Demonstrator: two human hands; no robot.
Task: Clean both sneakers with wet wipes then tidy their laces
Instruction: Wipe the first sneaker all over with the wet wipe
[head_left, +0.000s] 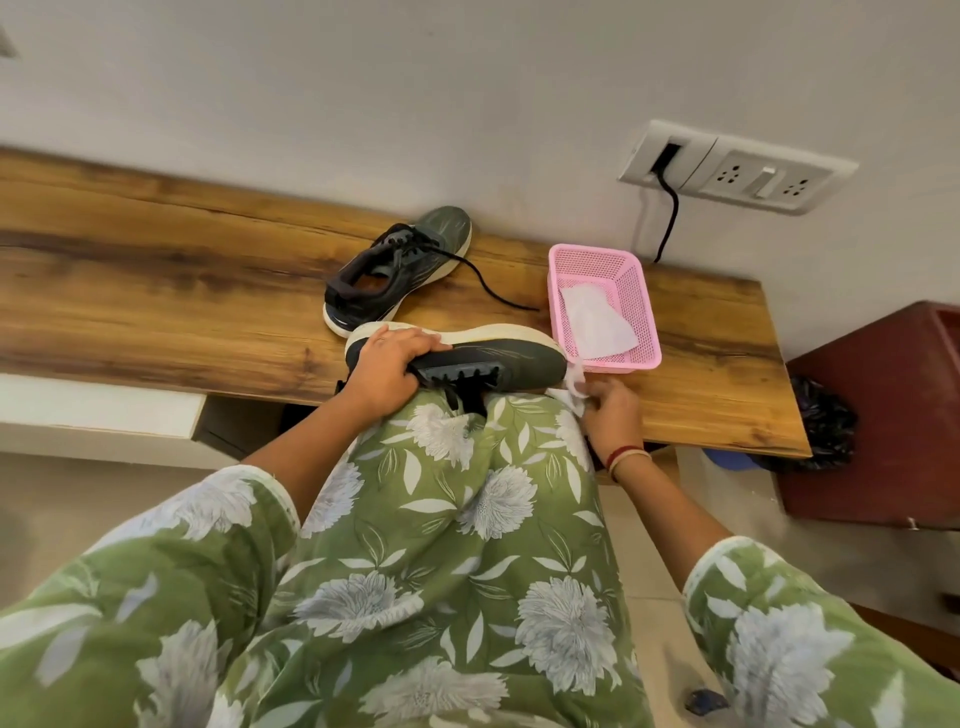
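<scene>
One dark sneaker (483, 358) is held on its side at the near edge of the wooden bench (156, 291), its heel end gripped by the left hand (387, 364) (pale sole turned away from the person). A crumpled wet wipe (574, 387) is pinched in the right hand (610, 415) just beside that sneaker's toe. Behind the held sneaker the second sneaker (397, 267) is left upright, one lace trailing towards the pink basket (641, 312), in which another wipe (597, 322) is seen
</scene>
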